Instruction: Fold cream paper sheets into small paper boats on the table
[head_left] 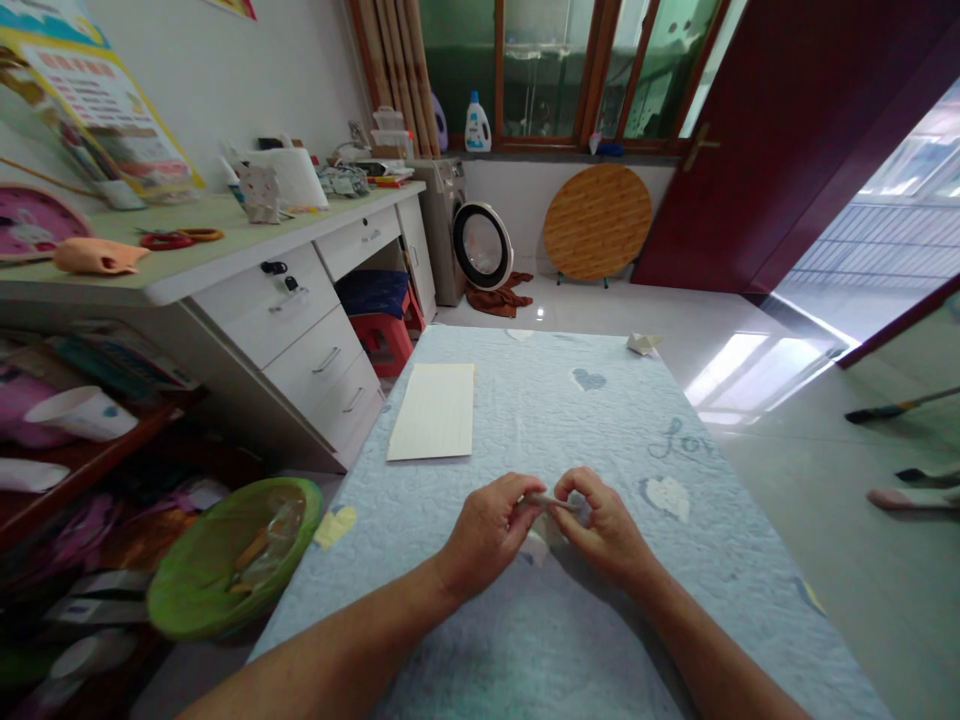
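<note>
left hand [487, 532] and right hand [604, 528] pinch a small grey strip [547, 502] above the quilted blue cover [525, 420], fingers [577, 486] curled closed on it (ends hidden, material unclear).

Counting: one left hand [486, 532] and one right hand [604, 530] are pinching one slender grey strip [547, 503]; one cream rectangular paper sheet [431, 411] and one small white folded paper [643, 344] are lying on one pale-blue quilted tablecloth [525, 420].

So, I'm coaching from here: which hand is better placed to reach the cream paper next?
Left, probably: the cream paper lies ahead on the left side of the quilted cover, nearer the left hand than the right hand. Both are pinching a small grey strip, so neither is free.
</note>
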